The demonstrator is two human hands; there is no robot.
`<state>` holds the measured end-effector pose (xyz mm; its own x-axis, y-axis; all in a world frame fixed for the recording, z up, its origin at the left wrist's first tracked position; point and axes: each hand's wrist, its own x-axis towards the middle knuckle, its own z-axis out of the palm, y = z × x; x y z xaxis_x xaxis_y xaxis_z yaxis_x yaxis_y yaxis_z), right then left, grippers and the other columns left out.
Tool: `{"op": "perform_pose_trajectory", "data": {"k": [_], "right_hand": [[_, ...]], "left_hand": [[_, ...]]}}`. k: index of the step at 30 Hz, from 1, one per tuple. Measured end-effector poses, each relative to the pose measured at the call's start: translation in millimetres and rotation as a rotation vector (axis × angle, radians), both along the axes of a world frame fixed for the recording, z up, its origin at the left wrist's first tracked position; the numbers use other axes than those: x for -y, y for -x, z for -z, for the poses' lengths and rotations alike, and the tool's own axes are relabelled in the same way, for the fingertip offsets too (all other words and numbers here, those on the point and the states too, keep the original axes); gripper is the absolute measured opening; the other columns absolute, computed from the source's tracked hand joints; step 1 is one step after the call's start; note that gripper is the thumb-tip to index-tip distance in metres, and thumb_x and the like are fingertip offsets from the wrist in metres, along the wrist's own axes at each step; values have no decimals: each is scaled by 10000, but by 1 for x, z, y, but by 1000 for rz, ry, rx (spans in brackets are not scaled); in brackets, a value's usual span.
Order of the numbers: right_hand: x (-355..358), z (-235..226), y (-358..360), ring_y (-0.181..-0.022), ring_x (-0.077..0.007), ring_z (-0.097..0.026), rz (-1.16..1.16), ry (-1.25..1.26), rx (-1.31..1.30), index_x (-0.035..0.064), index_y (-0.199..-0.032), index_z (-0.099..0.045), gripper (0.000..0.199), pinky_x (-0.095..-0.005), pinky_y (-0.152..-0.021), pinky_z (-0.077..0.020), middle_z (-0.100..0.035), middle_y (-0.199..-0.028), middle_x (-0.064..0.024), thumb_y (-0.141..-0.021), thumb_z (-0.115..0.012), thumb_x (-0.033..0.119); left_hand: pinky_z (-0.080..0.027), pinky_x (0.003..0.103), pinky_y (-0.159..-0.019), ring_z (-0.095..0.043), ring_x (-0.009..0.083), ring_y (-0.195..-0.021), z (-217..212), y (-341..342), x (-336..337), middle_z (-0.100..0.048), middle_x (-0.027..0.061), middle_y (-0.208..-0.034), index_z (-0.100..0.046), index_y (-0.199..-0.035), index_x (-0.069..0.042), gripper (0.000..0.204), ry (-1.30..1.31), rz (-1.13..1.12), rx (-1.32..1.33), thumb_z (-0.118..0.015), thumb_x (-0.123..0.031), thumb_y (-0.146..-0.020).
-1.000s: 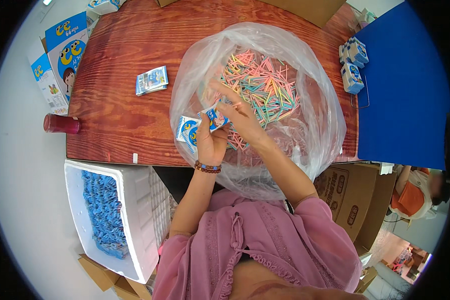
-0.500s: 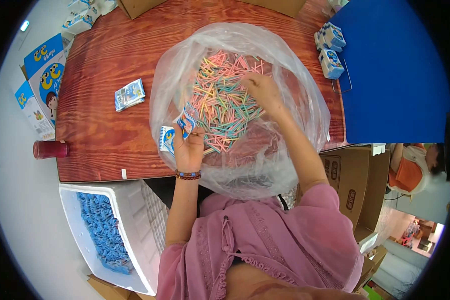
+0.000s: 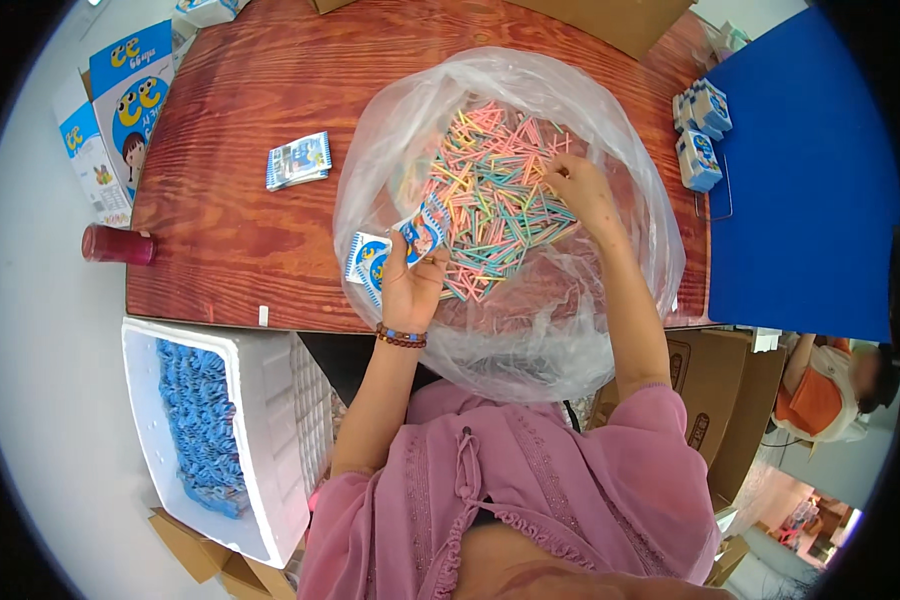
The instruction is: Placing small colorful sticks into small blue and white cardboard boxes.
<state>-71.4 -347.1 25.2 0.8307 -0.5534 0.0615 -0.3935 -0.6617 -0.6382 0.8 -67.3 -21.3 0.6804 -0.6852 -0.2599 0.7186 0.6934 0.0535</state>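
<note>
A large clear plastic bag (image 3: 610, 130) lies spread on the table, its mouth wide. Inside it is a heap of thin pastel sticks (image 3: 500, 200) in pink, yellow, green and blue. At the heap's left edge my left hand (image 3: 413, 290) grips small blue-and-white packets (image 3: 420, 228), more than one fanned between its fingers. At the upper right edge of the heap is my right hand (image 3: 585, 195), fingers drawn together over the sticks. Whatever those fingertips hold is too small to make out.
More flat packets (image 3: 299, 160) lie left of the bag. A red-lidded jar (image 3: 118, 244) stands at the table's left edge. Bundled packs (image 3: 700, 160) sit at the right by a blue panel (image 3: 800, 180). Below left, a white foam box (image 3: 260, 440) holds blue packets.
The whole view has shifted, with the table sliding rightward in the picture. My right hand has moved slightly right and nearer over the heap. My left hand still holds the packets.
</note>
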Motion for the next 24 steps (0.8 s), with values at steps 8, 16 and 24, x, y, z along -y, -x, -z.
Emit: {"op": "perform_pose_trajectory", "data": {"k": [8,16,24], "right_hand": [[-101,-66,-13,-646,-54,-557,-75,-736,473,38,-798,-613,117,-203,-593,-405,-647,-715,4,-881,-648,112],[-137,-38,-37,-988,-112,-562,-459,-383,444,36,-887,-667,67,-269,-798,-455,-633,-1117,-66,-864,-654,98],[-153,-50,-49,-1124,-217,-538,-408,-380,485,45,-920,-726,131,-347,-964,-402,-620,-1200,-62,-862,-672,148]], "left_hand": [[-522,305,-773,-633,172,-955,-5,-1,0,-666,72,-1090,-592,-1106,-21,293,-1,-36,59,-560,-281,-975],[-520,314,-804,-622,159,-963,-12,-6,-7,-657,53,-1108,-578,-1163,-58,320,-192,-109,142,-553,-314,-974],[-516,323,-831,-615,163,-999,-14,-13,-9,-643,49,-1144,-564,-1192,-61,350,-165,-169,115,-546,-332,-972]]}}
